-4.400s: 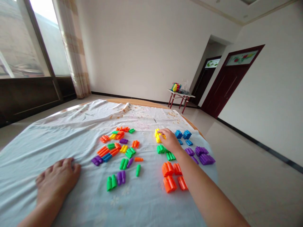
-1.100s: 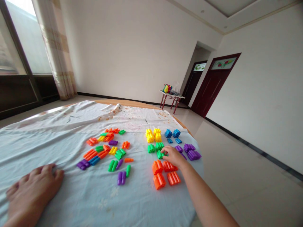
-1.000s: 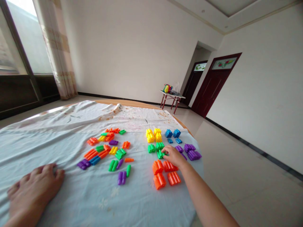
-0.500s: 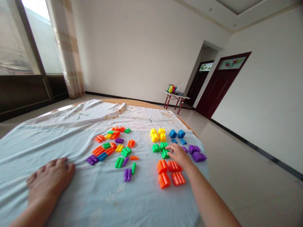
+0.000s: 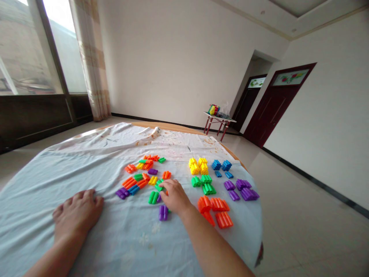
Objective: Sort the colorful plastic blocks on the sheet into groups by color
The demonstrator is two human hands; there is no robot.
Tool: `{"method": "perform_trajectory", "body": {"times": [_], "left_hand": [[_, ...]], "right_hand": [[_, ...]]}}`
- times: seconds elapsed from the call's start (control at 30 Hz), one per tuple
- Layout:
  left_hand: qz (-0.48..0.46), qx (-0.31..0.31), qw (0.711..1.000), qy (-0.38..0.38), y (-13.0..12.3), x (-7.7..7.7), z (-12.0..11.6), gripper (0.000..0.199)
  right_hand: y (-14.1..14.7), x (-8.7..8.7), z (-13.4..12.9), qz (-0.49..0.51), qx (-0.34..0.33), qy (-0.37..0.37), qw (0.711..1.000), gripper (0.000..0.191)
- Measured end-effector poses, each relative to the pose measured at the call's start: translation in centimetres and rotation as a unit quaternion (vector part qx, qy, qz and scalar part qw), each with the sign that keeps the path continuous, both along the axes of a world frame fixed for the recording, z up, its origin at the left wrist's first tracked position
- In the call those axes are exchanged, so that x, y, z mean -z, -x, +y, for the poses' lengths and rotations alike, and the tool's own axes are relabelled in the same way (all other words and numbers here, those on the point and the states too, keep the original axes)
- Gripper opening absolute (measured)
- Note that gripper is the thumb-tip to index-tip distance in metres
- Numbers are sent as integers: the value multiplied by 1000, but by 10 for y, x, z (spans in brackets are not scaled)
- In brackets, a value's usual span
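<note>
My left hand (image 5: 77,211) lies flat on the pale blue tablecloth (image 5: 115,238), fingers stretched out and holding nothing. My right hand (image 5: 175,196) is over the mixed plastic pieces, its thumb and index finger apart beside a green ribbed piece (image 5: 159,185); whether they touch it is unclear. The hand partly covers orange and purple pieces. Close by are a green pair (image 5: 153,197), a purple pair (image 5: 163,212), a yellow piece (image 5: 153,180) and an orange piece (image 5: 166,175). Farther left lie a blue piece (image 5: 133,189) and a purple piece (image 5: 122,193).
On the right, pieces are grouped by colour: yellow (image 5: 198,166), blue (image 5: 221,165), green (image 5: 206,179), purple (image 5: 243,188) and orange (image 5: 219,204). The round table's right edge (image 5: 261,215) curves past them. A small side table (image 5: 220,116) stands near the far wall.
My right hand has moved left, from the green group to the mixed pieces. The green group's front piece is now uncovered. My left hand stays flat; the whole view has shifted slightly.
</note>
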State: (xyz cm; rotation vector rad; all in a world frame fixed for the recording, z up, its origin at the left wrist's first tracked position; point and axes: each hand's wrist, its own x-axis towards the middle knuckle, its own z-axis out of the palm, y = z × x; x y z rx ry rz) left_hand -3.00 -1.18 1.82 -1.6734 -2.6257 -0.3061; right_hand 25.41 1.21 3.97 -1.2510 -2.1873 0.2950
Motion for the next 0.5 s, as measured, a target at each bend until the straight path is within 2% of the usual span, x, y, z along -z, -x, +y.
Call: {"method": "perform_trajectory", "body": {"times": [0.1,0.2,0.3,0.5], "left_hand": [[0,3,1000,-6,0,0,-2,56],[-1,6,1000,-15,0,0,-3,57],[-3,3,1000,-20,-2,-1,-3,56],[-9,2,1000,-17,-2,-1,-3,54]], "right_hand": [[11,9,17,-19,35,26,999,32],[13,14,25,-35,39,48,997,33],[10,14,21,-21,23,46,998,31],[0,3,3,-1,4,48,999,25]]}}
